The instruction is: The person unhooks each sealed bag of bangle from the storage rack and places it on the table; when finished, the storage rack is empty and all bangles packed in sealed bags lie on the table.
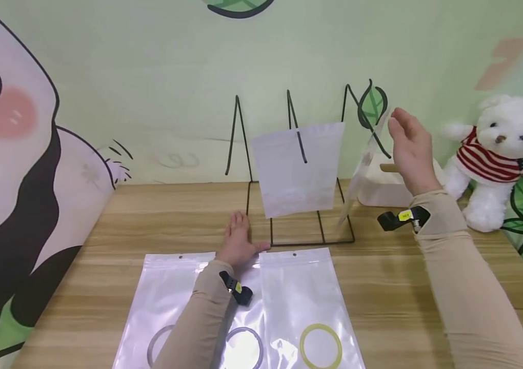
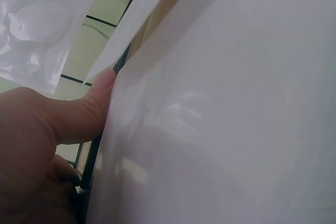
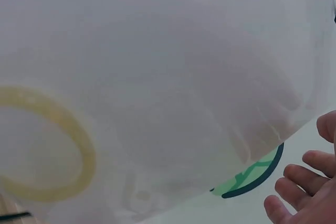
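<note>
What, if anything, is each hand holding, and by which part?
The right hand holds nothing. The left hand is at the front-left corner of the wire rack; whether it grips cannot be told.

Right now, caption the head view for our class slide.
Left hand at a black wire display rack, right hand raised beside a hanging plastic bag.

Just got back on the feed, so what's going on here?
A person is working at a black wire rack. Their left hand is at its front left corner; the right hand, fingers loose, is beside a bag that appears hung on the right hook. Another bag hangs from the middle hook; ring-marked bags lie flat in front.
</note>
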The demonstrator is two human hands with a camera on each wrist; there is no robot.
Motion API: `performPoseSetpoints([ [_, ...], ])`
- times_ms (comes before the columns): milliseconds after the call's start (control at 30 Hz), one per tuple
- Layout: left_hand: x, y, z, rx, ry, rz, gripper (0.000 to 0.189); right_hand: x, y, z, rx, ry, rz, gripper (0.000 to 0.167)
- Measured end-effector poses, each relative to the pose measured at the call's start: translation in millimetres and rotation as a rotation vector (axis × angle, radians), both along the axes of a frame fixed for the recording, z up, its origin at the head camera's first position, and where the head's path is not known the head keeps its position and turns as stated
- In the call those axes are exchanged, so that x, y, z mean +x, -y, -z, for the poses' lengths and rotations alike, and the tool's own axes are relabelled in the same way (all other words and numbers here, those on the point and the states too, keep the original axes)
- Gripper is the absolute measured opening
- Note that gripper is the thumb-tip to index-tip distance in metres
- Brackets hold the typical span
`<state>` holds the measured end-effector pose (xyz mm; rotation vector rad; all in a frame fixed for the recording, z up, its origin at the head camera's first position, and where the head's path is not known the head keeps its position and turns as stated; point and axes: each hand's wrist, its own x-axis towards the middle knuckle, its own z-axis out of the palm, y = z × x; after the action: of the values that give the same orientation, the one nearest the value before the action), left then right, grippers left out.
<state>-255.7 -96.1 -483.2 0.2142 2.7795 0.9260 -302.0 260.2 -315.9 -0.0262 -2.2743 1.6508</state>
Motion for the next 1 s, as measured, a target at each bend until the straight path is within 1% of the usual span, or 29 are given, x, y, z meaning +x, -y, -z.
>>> performPoseSetpoints([
  [100, 0.0, -2.2, -2.0, 0.013, 0.000, 0.004, 0.108, -2.7, 0.9, -2.0, -0.040, -0.038, -0.003, 0.056],
  [167, 0.0, -2.9, -3.3, 0.016, 0.002, 0.006, 0.108, -3.5, 0.8, -2.6, -0.055, -0.047, -0.008, 0.055],
  [300, 0.7, -2.7, -6.0, 0.015, 0.003, 0.000, 0.108, -3.8, 1.8, -2.9, -0.100, -0.053, -0.044, 0.055],
  [500, 2.1, -0.9, -5.0, 0.008, 0.009, -0.008, 0.108, -0.1, 2.4, -0.9, -0.260, -0.091, -0.119, 0.054],
  [600, 2.4, -1.3, -3.4, 0.007, 0.007, -0.003, 0.108, 1.4, 1.3, 0.4, -0.321, -0.134, -0.126, 0.052],
  [667, 2.4, -1.4, -2.8, 0.005, 0.009, -0.003, 0.108, 1.7, 1.1, 0.6, -0.340, -0.159, -0.117, 0.048],
  [800, 1.9, -0.7, -1.9, 0.006, 0.004, -0.002, 0.108, 2.2, 0.9, -0.3, -0.336, -0.188, -0.101, 0.042],
  [1000, 1.8, -0.2, -2.9, 0.007, 0.006, 0.002, 0.108, 3.7, -1.5, -1.2, -0.346, -0.202, -0.105, 0.038],
])
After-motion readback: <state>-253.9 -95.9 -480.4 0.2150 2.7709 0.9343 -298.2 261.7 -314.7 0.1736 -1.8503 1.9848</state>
